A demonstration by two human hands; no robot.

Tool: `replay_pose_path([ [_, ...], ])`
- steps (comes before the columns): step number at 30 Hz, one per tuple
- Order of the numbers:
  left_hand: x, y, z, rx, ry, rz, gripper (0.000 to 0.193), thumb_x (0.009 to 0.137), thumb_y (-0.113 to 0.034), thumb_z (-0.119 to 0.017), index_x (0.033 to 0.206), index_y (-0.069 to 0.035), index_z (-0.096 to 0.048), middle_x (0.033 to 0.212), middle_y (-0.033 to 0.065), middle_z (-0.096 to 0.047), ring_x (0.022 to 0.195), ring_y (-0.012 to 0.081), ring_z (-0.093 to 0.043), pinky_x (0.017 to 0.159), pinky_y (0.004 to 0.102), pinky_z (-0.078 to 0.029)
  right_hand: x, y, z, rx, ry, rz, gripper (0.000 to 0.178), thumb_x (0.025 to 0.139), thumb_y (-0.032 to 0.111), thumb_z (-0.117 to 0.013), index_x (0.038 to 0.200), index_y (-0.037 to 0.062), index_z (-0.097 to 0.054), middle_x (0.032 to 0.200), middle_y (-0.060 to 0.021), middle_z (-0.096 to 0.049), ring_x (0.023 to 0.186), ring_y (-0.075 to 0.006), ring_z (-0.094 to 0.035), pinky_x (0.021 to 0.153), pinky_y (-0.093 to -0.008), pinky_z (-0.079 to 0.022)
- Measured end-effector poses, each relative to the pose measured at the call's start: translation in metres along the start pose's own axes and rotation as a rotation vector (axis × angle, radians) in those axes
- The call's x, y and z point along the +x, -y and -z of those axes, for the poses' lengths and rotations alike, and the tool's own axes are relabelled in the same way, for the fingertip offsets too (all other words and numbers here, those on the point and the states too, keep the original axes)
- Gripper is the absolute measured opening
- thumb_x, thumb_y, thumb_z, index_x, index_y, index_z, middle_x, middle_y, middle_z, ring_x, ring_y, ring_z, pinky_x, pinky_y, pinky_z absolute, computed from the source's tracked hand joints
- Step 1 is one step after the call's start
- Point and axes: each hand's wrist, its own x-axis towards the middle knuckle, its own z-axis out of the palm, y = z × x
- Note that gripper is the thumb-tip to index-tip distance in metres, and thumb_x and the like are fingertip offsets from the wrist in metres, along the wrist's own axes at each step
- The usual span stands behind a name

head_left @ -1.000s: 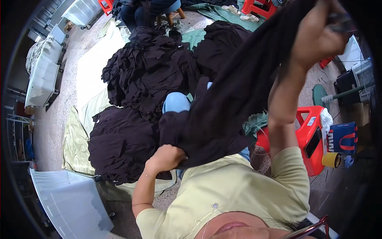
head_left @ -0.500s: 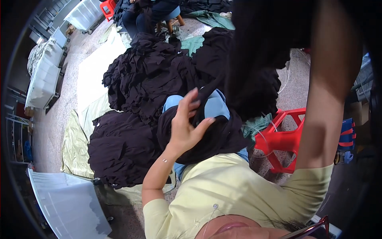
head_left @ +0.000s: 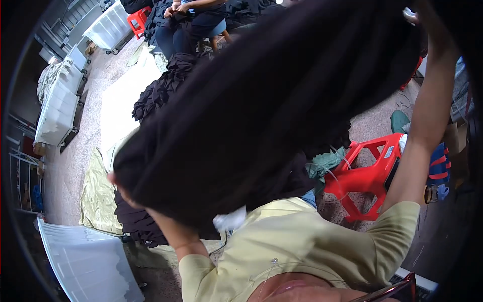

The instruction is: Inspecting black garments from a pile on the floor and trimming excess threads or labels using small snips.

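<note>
The black cloth is suspended in front of the wearer, slanting from lower left to upper right across most of the view; its surface is blurred, and its exact form cannot be determined. The right hand is raised at the upper right, gripping the cloth's upper end; its fingers are largely lost in shadow, and a small shiny object beside it is too small to identify. The left hand is at the cloth's lower left edge, mostly covered by it; whether its fingers are closed cannot be told. A dark fabric pile shows behind the cloth, and a second heap lies below the left hand; a blurred white item is near the yellow shirt. A red stool stands at the wearer's right; a translucent bin occupies the lower left; a seated co-worker is visible at the top.
</note>
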Motion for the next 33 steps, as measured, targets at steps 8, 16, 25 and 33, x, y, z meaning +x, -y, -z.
replay_pose_path([
  [8,-0.038,0.024,0.080,2.253,-0.343,-0.225,0.024,0.085,-0.010,-0.068,0.107,-0.002,-0.062,0.091,0.0093,-0.063,0.082,0.0183,-0.060,0.080,0.0281,-0.048,-0.099,0.172,-0.237,0.409,0.629,-0.214,0.016,0.080,0.015,-0.072,0.082,0.0000,-0.068,0.072,-0.0116,-0.067,0.068,-0.0181,-0.066,0.064,-0.0301,-0.049],
  [16,-0.015,0.215,-0.031,1.571,-0.105,-0.192,0.038,0.072,-0.009,-0.080,0.103,-0.002,-0.059,0.090,0.0110,-0.062,0.072,0.0235,-0.059,0.063,0.0310,-0.049,-0.136,0.187,-0.289,0.441,0.569,-0.414,0.015,0.081,0.010,-0.072,0.083,-0.0037,-0.066,0.071,-0.0088,-0.067,0.066,-0.0059,-0.058,0.063,-0.0253,-0.048],
  [25,-0.007,0.236,-0.024,1.413,-0.204,-0.114,0.021,0.076,0.004,-0.062,0.096,-0.002,-0.056,0.079,0.0064,-0.057,0.068,0.0170,-0.058,0.063,0.0258,-0.048,-0.129,0.206,-0.275,0.299,0.405,-0.234,0.010,0.078,0.008,-0.074,0.080,0.0014,-0.066,0.066,-0.0085,-0.065,0.057,-0.0146,-0.064,0.056,-0.0250,-0.048],
  [33,-0.003,0.156,-0.031,0.401,-0.577,0.303,0.008,0.092,0.000,-0.053,0.092,-0.008,-0.055,0.083,0.0008,-0.058,0.074,0.0071,-0.055,0.070,0.0188,-0.044,-0.126,0.165,-0.304,0.623,1.136,-0.238,0.041,0.065,0.033,-0.084,0.085,0.0008,-0.069,0.069,-0.0103,-0.063,0.064,-0.0225,-0.061,0.064,-0.0316,-0.047],
])
